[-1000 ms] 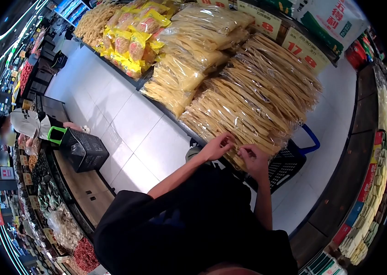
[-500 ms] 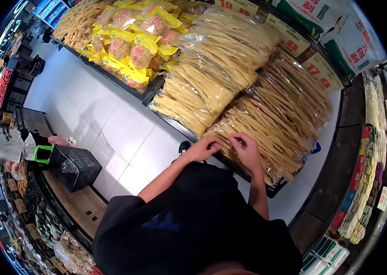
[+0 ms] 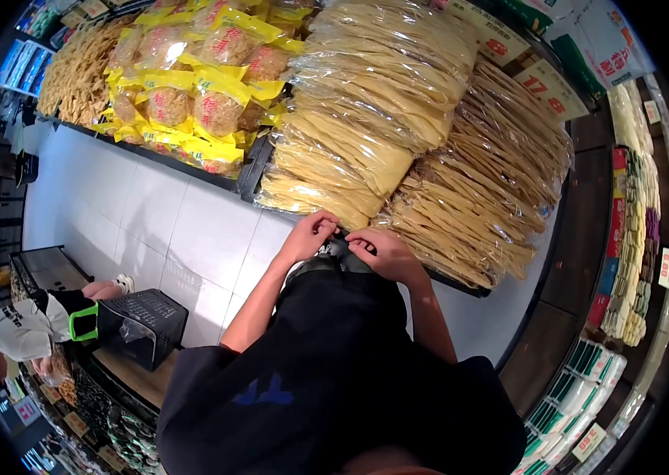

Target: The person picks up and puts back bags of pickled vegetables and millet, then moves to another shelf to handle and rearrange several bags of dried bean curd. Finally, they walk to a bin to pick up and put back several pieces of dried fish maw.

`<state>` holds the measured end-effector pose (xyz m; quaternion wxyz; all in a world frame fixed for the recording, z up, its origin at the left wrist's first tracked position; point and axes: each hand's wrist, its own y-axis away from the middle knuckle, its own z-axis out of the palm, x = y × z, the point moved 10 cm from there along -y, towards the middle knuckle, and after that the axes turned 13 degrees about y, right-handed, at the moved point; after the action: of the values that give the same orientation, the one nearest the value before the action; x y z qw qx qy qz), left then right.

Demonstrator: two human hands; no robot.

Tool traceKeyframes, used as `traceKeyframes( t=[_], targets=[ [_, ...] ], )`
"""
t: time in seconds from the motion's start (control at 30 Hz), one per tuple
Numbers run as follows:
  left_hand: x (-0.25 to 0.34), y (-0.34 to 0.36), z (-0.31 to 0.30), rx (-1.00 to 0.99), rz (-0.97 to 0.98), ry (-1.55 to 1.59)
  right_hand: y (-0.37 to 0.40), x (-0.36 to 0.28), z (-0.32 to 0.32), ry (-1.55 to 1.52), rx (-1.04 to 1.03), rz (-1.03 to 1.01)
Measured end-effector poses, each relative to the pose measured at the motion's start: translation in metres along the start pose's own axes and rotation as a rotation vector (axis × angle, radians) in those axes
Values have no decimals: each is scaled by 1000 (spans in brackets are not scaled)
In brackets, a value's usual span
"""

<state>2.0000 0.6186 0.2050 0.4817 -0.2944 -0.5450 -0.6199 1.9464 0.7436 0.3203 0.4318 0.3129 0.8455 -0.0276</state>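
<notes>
In front of my waist, at the near edge of the display, my left hand [image 3: 312, 236] is closed with its fingers curled inward. Close beside it, my right hand [image 3: 380, 252] is also closed, thumb and fingers drawn together. Something small and dark shows between the fingertips, too small to make out. Just beyond the hands lie clear bags of pale yellow dried tofu sticks [image 3: 366, 127]. To their right are bags of browner dried tofu sticks [image 3: 469, 190].
Yellow-topped bags of round dried food [image 3: 220, 111] fill the bin at left. Price signs [image 3: 544, 85] stand behind the goods. A person in a white shirt [image 3: 26, 328] is at lower left, beside a black shopping basket [image 3: 140, 324]. Packaged goods [image 3: 631, 237] line the right shelf.
Both hands have moved left and closer together, away from the front of the browner tofu sticks. The view has shifted, and the shopping basket appears lower.
</notes>
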Motion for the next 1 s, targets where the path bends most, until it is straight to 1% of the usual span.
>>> traceKeyframes(
  t=[0.03, 0.07, 0.1, 0.13, 0.17, 0.2, 0.27, 0.3, 0.37, 0.43, 0.5, 0.57, 0.6, 0.63, 0.7, 0.77, 0.83, 0.87, 1.0],
  targets=[
    [-2, -2, 4, -14, -9, -3, 1, -1, -3, 7, 59, -39],
    [1, -2, 12, -28, -6, 19, 3, 3, -7, 15, 103, -23],
    [7, -3, 18, -39, 2, 37, 3, 6, -8, 11, 111, -19],
    [11, -4, 24, -67, -1, 23, 3, 15, -7, -35, 99, 30],
    [14, -4, 27, -46, -23, 34, 0, 23, -7, -76, 86, 72],
    [16, -4, 27, -43, -1, 38, -4, 27, -9, -74, 91, 65],
    [22, -8, 26, -37, 22, 45, -9, 36, -7, -133, 24, 129],
    [25, -8, 23, -18, 32, 103, -11, 34, -11, -130, 22, 131],
    [27, -12, 22, -6, 48, 171, -20, 36, -11, -69, -135, 202],
    [22, -19, 17, 13, 6, 205, -31, 36, -22, -21, -152, 203],
    [22, -30, 18, -39, 14, 211, -40, 33, -36, 27, -155, 210],
    [25, -41, 21, -145, -21, 187, -48, 21, -64, 27, 23, 175],
    [33, -43, 21, -201, -19, 172, -51, 25, -72, 10, 96, 215],
    [40, -47, 16, -225, -22, 163, -55, 27, -74, 8, 117, 228],
    [50, -49, 7, -321, -9, 5, -54, 31, -84, -69, 334, 285],
    [62, -49, -4, -397, -4, -26, -57, 25, -85, -111, 414, 335],
    [58, -47, -16, -403, -198, 212, -62, 1, -93, -188, 480, 301],
    [67, -47, -18, -462, -174, 228, -66, -10, -99, -165, 518, 248],
    [86, -50, -30, -512, -118, 197, -69, -20, -129, -188, 646, 252]
  ],
)
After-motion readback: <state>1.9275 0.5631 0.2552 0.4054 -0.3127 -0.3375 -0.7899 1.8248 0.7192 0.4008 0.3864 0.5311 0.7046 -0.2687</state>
